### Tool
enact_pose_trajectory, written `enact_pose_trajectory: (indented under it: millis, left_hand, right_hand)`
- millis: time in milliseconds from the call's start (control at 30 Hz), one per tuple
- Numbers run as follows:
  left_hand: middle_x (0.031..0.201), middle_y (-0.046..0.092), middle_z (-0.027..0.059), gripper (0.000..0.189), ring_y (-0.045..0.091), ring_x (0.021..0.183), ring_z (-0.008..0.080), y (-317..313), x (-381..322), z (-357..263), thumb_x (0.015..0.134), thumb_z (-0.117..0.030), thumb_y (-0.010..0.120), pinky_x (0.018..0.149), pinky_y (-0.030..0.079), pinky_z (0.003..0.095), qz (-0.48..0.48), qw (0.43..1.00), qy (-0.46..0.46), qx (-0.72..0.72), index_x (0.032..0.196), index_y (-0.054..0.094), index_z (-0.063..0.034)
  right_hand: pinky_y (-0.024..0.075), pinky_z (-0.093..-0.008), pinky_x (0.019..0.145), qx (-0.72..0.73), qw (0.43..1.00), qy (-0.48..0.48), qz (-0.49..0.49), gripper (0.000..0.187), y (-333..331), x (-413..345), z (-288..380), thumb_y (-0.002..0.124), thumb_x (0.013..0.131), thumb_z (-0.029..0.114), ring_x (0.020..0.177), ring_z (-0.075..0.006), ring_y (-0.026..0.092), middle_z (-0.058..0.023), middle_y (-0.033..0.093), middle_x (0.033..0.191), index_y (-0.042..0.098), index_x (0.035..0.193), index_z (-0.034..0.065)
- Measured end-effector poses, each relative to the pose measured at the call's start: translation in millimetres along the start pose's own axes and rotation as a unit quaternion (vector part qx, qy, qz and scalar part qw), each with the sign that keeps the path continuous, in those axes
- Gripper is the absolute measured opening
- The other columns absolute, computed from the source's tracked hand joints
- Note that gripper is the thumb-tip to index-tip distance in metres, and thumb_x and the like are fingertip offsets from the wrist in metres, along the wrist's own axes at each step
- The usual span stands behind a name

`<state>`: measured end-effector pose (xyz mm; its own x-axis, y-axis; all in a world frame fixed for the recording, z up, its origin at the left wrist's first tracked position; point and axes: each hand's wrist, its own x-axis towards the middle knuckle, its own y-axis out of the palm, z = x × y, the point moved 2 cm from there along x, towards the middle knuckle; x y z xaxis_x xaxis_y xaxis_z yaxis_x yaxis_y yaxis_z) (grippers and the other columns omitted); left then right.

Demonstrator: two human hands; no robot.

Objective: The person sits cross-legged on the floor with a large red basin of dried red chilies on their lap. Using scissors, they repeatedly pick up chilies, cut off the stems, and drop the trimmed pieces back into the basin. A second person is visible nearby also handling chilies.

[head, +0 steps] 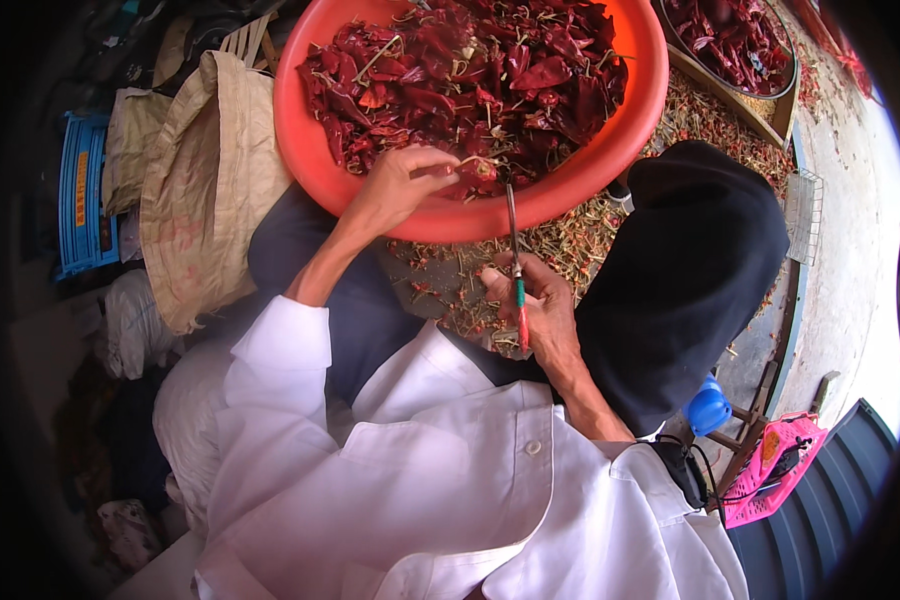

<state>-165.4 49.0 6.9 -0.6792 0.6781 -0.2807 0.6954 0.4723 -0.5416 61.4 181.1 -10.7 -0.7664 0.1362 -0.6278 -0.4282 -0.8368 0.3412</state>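
Between my legs stands a large red plastic basin heaped with dried red chili peppers. My left hand is over the near rim, its thumb and fingers pinching a dried chili by its pale stem. In my right hand are scissors with green and red wrapped handles. Their blades point away from me, tips over the basin's near rim, just right of the held chili. Whether the blades are apart cannot be told.
Cut stems and chili bits litter the floor around the basin. At the upper right, a round container of chilies sits by a wooden-edged tray. A woven sack and blue crate lie left, a pink basket lower right.
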Motion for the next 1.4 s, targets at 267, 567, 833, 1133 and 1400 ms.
enact_pose_trajectory:
  millis: [267,567,833,1133,1400]
  left_hand:
    - [0.100,0.073,0.0122,0.019,0.068,0.090,0.0196,6.2,-35.1,-23.4,0.092,-0.001,0.075,0.081,0.053,0.0313,-0.034,0.992,0.122,0.017,0.109,0.073,0.0045]
    - [0.100,0.072,0.0123,0.017,0.068,0.086,0.0234,7.8,-49.0,-31.5,0.091,0.000,0.075,0.074,0.053,0.0321,-0.053,0.985,0.159,0.049,0.108,0.073,0.0030]
    - [0.103,0.072,0.0137,0.030,0.068,0.088,0.0246,6.2,-47.6,-35.3,0.092,-0.015,0.078,0.077,0.053,0.0362,-0.048,0.984,0.158,0.074,0.118,0.071,-0.0002]
    - [0.097,0.074,0.0095,0.038,0.066,0.082,0.0137,7.9,-41.5,-43.5,0.096,-0.018,0.076,0.073,0.054,0.0323,0.058,0.996,0.063,0.040,0.128,0.069,0.0009]
    - [0.089,0.074,0.0115,0.033,0.068,0.074,0.0147,5.3,-44.9,-39.6,0.095,-0.010,0.073,0.068,0.054,0.0326,0.028,0.990,0.083,0.107,0.126,0.071,-0.0024]
  right_hand:
    - [0.0503,-0.0312,0.062,-0.149,0.987,-0.051,-0.023,0.046,-1.9,-7.2,8.3,0.079,0.094,0.031,0.071,-0.0127,0.061,-0.0064,0.067,0.080,0.068,0.125,-0.0010]
    - [0.0401,-0.0285,0.060,-0.187,0.969,-0.148,-0.060,0.035,-2.0,-4.2,1.7,0.080,0.092,0.020,0.066,-0.0074,0.047,0.0017,0.055,0.072,0.071,0.118,-0.0021]
    - [0.0389,-0.0269,0.059,-0.262,0.949,-0.153,-0.086,0.033,-6.4,-4.7,7.8,0.082,0.091,0.018,0.066,-0.0060,0.042,0.0020,0.051,0.069,0.072,0.117,-0.0013]
    - [0.0425,-0.0281,0.058,-0.335,0.900,-0.260,-0.104,0.034,-6.3,-6.4,13.1,0.082,0.090,0.014,0.062,-0.0088,0.046,-0.0058,0.060,0.070,0.072,0.119,-0.0006]
    - [0.0486,-0.0310,0.059,-0.369,0.869,-0.307,-0.120,0.034,3.6,-2.9,9.1,0.083,0.089,0.015,0.063,-0.0102,0.056,-0.0101,0.068,0.076,0.073,0.119,0.0007]
